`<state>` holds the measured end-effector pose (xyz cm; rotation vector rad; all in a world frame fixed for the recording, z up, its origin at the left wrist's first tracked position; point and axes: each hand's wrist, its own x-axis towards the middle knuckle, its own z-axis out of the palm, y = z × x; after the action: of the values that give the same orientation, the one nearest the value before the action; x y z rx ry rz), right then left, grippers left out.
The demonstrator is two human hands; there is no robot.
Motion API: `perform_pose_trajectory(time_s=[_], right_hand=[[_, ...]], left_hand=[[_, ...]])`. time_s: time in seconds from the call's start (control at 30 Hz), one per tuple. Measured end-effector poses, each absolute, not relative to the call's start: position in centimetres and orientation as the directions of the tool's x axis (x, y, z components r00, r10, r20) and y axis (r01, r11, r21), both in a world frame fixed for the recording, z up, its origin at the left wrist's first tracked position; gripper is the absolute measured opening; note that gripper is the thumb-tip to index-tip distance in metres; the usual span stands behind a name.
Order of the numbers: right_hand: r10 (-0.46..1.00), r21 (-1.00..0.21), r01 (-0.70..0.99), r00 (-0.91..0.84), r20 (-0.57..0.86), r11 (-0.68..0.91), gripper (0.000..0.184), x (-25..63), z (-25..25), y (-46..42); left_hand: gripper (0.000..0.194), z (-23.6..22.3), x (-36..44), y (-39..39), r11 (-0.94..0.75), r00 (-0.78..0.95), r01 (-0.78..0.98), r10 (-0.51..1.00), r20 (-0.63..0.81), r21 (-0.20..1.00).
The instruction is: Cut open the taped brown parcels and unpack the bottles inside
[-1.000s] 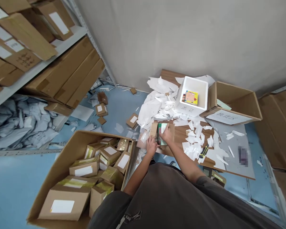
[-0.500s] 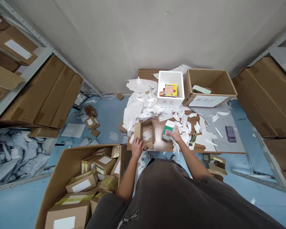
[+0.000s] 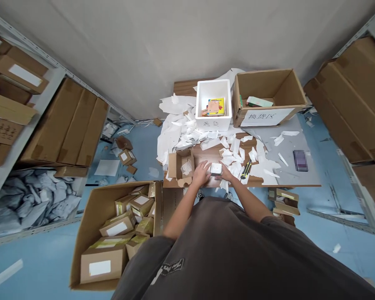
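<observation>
Near the table's front edge, a small green-and-white box (image 3: 216, 168) shows its white end upward. My right hand (image 3: 226, 173) grips it from the right, while my left hand (image 3: 201, 174) closes on its left side. Parts of the fingers are hidden behind the box. Just left of my left hand lies an opened cardboard carton (image 3: 172, 165) with clear plastic packing (image 3: 186, 168) inside. A yellow-and-black utility knife (image 3: 246, 169) rests on paper scraps right of my right hand.
Torn white paper (image 3: 171, 135) covers much of the wooden table (image 3: 203, 155). A white foam box (image 3: 213, 123) and a labelled cardboard box (image 3: 268, 116) stand at the back. At left, a large carton (image 3: 81, 233) holds several taped parcels. Shelves (image 3: 54, 81) flank both sides.
My right hand lifted the small box out of the opened carton and moved it right, then turned it end-up. My left hand let go of the carton and came to the box.
</observation>
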<state>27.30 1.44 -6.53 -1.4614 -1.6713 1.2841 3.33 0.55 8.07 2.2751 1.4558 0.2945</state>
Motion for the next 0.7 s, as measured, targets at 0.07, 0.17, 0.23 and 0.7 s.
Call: perform_pose_trajectory(time_s=[0.07, 0.17, 0.23, 0.7], right_hand=[[0.932, -0.905, 0.416, -0.286, -0.225, -0.091, 0.147, 28.2, -6.0, 1.2], [0.911, -0.910, 0.398, -0.325, -0.255, -0.113, 0.160, 29.4, -4.9, 0.4], [0.921, -0.915, 0.388, -0.307, -0.242, -0.111, 0.157, 29.8, -4.2, -0.3], [0.969, -0.897, 0.438, -0.186, -0.160, -0.064, 0.085, 27.0, -2.0, -0.8]], left_hand=[[0.069, 8.3, 6.2, 3.2, -0.433, 0.548, 0.784, 0.820, -0.166, 0.446], [0.056, 8.6, 8.1, 5.4, -0.489, 0.612, 0.777, 0.736, -0.289, 0.397], [0.051, 8.7, 8.2, 5.5, -0.539, 0.640, 0.762, 0.712, -0.289, 0.360], [0.067, 7.8, 6.2, 4.4, -0.539, 0.678, 0.713, 0.694, -0.243, 0.448]])
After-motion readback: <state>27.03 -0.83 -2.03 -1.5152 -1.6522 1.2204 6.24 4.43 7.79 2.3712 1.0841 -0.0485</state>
